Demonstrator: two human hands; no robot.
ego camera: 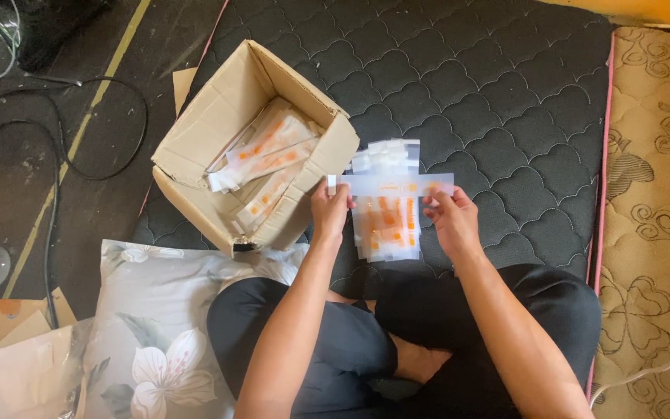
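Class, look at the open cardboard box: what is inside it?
The cardboard box holds clear packets with orange print, stacked loosely. The box bottom beneath them is covered, so anything lower cannot be seen.

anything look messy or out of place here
Mostly tidy. The packets in the cardboard box lie criss-crossed at mixed angles, not stacked. The pile of packets on the quilted mat is fanned unevenly. Both hands hold one clear packet level.

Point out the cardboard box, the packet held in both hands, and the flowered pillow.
cardboard box [195,143], head view, left inner wall.
packet [389,185], head view, middle of the clear strip.
flowered pillow [157,310], head view, grey cover.
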